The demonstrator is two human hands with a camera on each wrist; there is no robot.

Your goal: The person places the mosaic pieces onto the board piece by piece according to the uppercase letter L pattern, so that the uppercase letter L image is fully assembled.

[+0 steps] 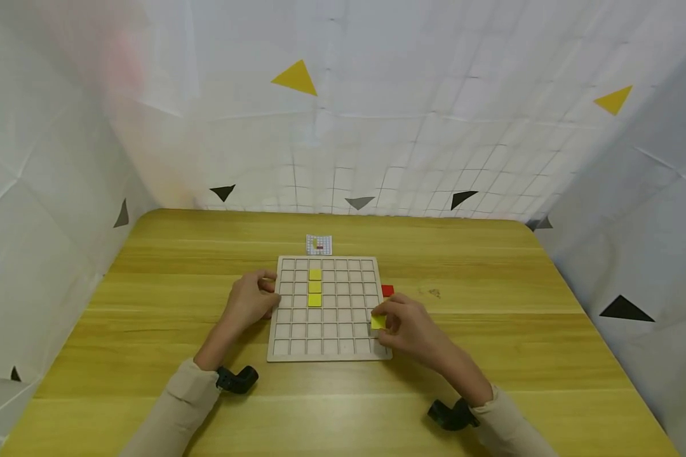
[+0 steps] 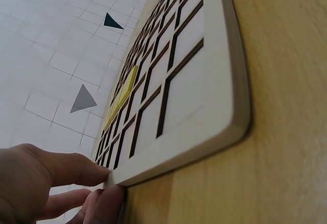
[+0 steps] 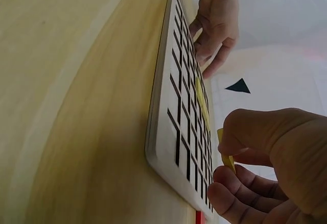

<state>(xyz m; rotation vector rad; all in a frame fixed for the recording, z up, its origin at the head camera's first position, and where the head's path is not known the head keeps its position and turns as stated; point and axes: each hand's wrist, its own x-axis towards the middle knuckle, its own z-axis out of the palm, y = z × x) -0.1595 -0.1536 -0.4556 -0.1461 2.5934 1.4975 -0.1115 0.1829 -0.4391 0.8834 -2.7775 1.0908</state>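
A pale wooden grid board (image 1: 329,357) lies flat on the table. Three yellow square tiles (image 1: 315,287) form a line within one of its columns. My left hand (image 1: 250,296) holds the board's left edge with bent fingers, the fingertips right at the rim in the left wrist view. Between thumb and fingers, my right hand (image 1: 410,327) pinches another yellow tile (image 3: 228,155), tilted and raised over the board's right side. A red piece (image 1: 387,291) lies by the right edge, just beyond this hand and partly hidden by it.
Behind the board lies a small printed card (image 1: 319,245) with a coloured grid pattern. The wooden table (image 1: 463,254) reaches back to white hanging sheets (image 1: 377,146) marked with triangles. Each wrist wears a black device (image 1: 237,379).
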